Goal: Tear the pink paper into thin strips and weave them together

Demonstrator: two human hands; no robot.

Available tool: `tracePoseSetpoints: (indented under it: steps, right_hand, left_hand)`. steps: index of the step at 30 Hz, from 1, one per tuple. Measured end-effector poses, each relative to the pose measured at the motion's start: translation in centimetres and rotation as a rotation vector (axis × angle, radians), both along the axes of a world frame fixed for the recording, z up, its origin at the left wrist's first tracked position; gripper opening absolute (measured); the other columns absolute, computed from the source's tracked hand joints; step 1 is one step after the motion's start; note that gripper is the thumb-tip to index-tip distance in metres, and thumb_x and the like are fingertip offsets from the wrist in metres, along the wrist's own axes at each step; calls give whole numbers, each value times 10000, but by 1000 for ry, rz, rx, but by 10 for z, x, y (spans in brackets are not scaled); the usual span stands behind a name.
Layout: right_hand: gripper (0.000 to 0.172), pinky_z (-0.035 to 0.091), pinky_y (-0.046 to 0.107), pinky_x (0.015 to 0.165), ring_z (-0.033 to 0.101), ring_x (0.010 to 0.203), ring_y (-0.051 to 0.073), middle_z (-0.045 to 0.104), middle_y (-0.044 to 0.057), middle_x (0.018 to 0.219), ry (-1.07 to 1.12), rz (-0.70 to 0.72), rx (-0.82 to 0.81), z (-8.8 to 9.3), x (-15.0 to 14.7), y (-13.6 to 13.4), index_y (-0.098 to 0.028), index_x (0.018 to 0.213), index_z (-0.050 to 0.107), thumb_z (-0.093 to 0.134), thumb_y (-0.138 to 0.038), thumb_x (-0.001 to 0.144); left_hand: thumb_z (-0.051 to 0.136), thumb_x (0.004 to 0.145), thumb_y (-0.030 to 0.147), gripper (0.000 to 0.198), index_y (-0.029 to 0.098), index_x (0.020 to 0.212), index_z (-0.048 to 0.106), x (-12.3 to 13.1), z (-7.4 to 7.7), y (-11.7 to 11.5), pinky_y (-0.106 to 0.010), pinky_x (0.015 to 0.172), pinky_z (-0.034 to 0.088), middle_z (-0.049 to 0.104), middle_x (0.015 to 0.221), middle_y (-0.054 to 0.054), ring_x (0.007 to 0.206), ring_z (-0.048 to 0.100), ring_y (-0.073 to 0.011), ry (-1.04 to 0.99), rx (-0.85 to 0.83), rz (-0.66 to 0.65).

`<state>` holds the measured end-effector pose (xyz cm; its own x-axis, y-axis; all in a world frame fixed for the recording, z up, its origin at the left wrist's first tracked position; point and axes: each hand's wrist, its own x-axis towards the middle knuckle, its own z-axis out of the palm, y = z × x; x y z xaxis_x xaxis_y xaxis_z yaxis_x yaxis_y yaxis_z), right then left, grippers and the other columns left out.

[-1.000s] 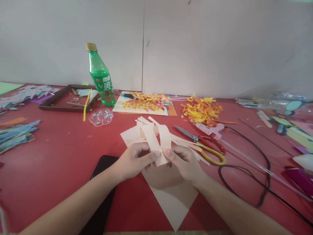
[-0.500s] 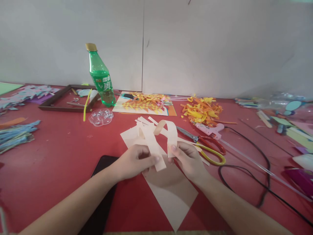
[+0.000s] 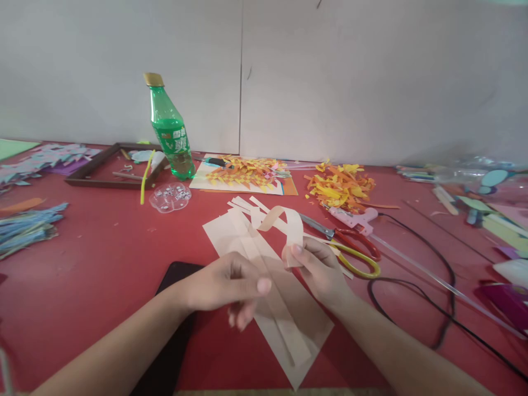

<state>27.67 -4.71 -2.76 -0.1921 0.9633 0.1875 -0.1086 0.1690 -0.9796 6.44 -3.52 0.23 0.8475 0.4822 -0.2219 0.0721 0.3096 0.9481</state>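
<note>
My right hand (image 3: 319, 269) pinches one end of a curled cream paper strip (image 3: 294, 231), whose loop arches up and to the left. My left hand (image 3: 231, 286) holds nothing, its thumb and fingers apart, above the left side of a cream sheet. A second, flatter strip (image 3: 278, 297) runs diagonally over that cream sheet (image 3: 317, 324). Several narrow cream strips (image 3: 243, 204) lie at the sheet's far end. Scissors (image 3: 358, 247) with red and yellow handles rest just beyond my right hand. A dark flat object (image 3: 169, 341) is partly hidden under my left forearm.
A green bottle (image 3: 171, 137), a brown frame (image 3: 94, 181) and a clear dish (image 3: 170, 198) stand at the back left. Orange and yellow scraps (image 3: 342, 184) lie behind a pink glue gun (image 3: 355, 219), whose black cable loops right. Blue strips (image 3: 28, 225) lie left.
My left hand has let go of its strip, and its fingers have spread. That strip now stretches down along the sheet. My right hand still pinches the curled strip.
</note>
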Motion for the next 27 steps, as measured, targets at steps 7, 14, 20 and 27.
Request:
tracePoseSetpoints:
  steps: [7,14,20,27]
  right_hand:
    - [313,303,232,479,413,520,99,478,-19,568,-64,380,-93,5,2,-5,-157,614,569,627,-389,817]
    - [337,252,214,467,361,511,73,416,-37,575,-101,532,-215,9,2,-5,-147,590,513,633,-383,798]
    - [219,362,222,490,486,521,102,539,-14,566,120,185,-324,6,9,10,-158,603,568,658,-294,749]
    - [188,406,224,491,492,530,107,521,-33,550,300,-411,-161,5,22,35,-174,609,563,690,-275,703]
  left_hand:
    - [658,807,373,471,272,1237,494,8,-8,3,-314,764,526,557,1261,-97,1000,601,-209,-251,26,561]
    - [686,782,241,245,230,1017,615,4,-5,13,-255,672,537,659,1123,-35,787,646,-135,-445,-89,1036]
    - [733,723,233,134,187,770,616,-4,-9,24,-175,545,505,663,810,30,625,597,-71,-454,-133,1297]
    - [789,601,183,242,177,732,586,-10,-12,32,-195,544,512,578,706,54,598,584,-77,-417,-80,1434]
